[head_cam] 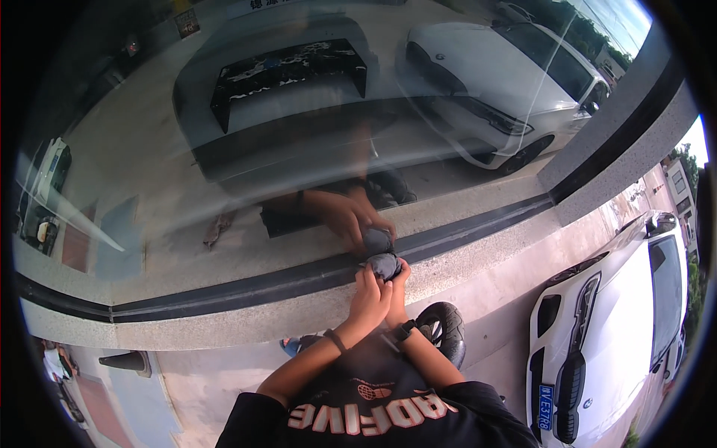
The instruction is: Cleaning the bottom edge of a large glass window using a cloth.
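My left hand [371, 295] and my right hand [399, 283] both grip a bunched dark grey cloth [385, 265]. They press it together against the lower edge of a large glass pane [313, 224], by its dark frame strip [235, 292]. The glass mirrors both hands and the cloth just above them. A dark band circles my left wrist, and a black watch [403, 330] is on the right one. Part of the cloth is hidden by my fingers.
Below the frame runs a speckled stone ledge [224, 313], meeting a stone pillar [622, 145] at right. A scooter tyre [448, 330] stands under my right forearm. A white car [616, 336] is parked at right; a traffic cone [126, 363] lies at left. Behind the glass is a black marbled table [291, 61].
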The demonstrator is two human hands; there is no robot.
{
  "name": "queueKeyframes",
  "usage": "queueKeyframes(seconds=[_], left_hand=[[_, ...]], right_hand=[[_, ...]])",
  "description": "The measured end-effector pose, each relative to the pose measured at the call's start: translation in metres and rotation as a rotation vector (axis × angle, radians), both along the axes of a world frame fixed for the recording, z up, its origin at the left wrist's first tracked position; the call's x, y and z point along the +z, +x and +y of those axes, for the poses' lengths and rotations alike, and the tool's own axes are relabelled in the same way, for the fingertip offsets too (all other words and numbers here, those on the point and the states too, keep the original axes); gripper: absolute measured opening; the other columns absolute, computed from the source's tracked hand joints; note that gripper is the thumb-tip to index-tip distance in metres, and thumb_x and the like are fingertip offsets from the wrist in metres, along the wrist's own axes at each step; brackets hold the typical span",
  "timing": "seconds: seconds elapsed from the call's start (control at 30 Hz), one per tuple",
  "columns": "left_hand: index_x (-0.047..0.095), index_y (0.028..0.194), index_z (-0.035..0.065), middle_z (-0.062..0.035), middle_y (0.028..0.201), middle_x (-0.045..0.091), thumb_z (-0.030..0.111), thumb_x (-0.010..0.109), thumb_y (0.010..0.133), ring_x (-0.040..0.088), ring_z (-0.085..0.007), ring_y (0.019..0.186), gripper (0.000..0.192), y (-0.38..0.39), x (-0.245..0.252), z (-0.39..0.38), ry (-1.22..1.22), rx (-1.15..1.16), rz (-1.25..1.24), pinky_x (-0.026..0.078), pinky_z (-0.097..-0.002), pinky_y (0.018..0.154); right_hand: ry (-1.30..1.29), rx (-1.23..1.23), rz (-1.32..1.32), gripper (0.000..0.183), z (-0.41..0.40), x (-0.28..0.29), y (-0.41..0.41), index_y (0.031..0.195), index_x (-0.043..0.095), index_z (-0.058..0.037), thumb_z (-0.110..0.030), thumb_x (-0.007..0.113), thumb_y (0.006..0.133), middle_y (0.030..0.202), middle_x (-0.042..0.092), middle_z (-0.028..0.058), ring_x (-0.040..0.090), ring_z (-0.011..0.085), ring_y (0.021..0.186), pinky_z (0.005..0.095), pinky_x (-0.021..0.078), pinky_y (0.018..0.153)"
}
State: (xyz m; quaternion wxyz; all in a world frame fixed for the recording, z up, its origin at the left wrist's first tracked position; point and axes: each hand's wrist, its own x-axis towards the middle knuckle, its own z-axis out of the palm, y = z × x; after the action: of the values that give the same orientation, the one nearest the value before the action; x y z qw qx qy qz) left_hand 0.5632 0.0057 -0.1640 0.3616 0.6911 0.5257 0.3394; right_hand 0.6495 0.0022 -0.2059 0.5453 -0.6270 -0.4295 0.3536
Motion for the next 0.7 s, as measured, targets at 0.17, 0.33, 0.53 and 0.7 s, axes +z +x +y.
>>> queueKeyframes(seconds=[0.17,0.33,0.53,0.7], left_hand=[[0.024,0.146,-0.0033,-0.033,0.132,0.039,0.033,0.057,0.096,0.059,-0.0547,0.096,0.07,-0.004,0.023,0.0,-0.135,-0.008,-0.043,0.051,-0.056,0.083],[0.029,0.143,-0.0052,-0.0323,0.127,0.044,0.024,0.065,0.091,0.057,-0.0507,0.108,0.07,-0.025,0.03,-0.006,0.088,0.13,-0.16,0.051,-0.0493,0.088],[0.025,0.139,-0.0079,-0.0253,0.126,0.051,0.01,0.064,0.091,0.057,-0.0328,0.117,0.064,-0.074,0.022,-0.014,0.095,0.333,-0.534,0.045,-0.0397,0.1],[0.022,0.138,-0.0033,-0.0205,0.132,0.044,0.004,0.058,0.095,0.051,-0.0248,0.12,0.056,-0.13,0.022,-0.021,0.01,0.395,-0.584,0.043,-0.0376,0.103]], right_hand=[[-0.001,-0.013,-0.03,0.07,0.0,0.031,0.002,0.141,0.026,-0.0043,-0.021,0.067,0.087,0.122,0.053,0.0245,0.06,0.0305,0.1,0.0402,0.0484,0.088],[0.156,0.001,0.029,0.065,0.0,0.051,-0.024,0.132,0.034,-0.0005,-0.013,0.076,0.084,0.116,0.053,0.0178,0.059,0.0233,0.102,0.0337,0.0485,0.089],[0.278,0.163,-0.06,0.064,0.002,0.047,-0.074,0.125,0.043,0.0,-0.015,0.085,0.078,0.107,0.064,0.0191,0.067,0.0241,0.097,0.0343,0.0535,0.081],[0.202,0.248,-0.241,0.054,0.001,0.052,-0.123,0.116,0.052,-0.0028,-0.019,0.085,0.076,0.093,0.071,0.0215,0.073,0.0323,0.088,0.0365,0.056,0.074]])
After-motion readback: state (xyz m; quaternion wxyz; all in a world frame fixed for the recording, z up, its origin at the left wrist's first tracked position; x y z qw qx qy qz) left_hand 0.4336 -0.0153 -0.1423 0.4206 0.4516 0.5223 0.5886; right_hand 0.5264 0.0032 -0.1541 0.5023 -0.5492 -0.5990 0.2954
